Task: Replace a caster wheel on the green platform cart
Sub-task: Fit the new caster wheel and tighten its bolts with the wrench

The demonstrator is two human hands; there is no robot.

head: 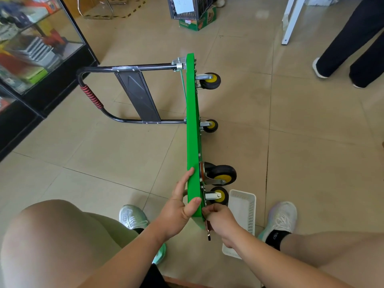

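Note:
The green platform cart [192,125] stands on its side edge on the tiled floor, its black handle [97,100] folded out to the left. Several black casters with yellow hubs stick out to the right; the nearest caster [218,195] sits by the cart's near corner, below a bigger one [223,175]. My left hand [180,206] grips the near end of the deck, thumb over the edge. My right hand [220,221] is curled round a metal wrench [208,232] at the underside near that corner; the tool's head is hidden.
A white plastic basket [242,217] lies on the floor just right of my right hand. My two feet flank the cart's end. A glass display case [37,50] is at the left, another person's legs [353,42] at the upper right, boxes at the back.

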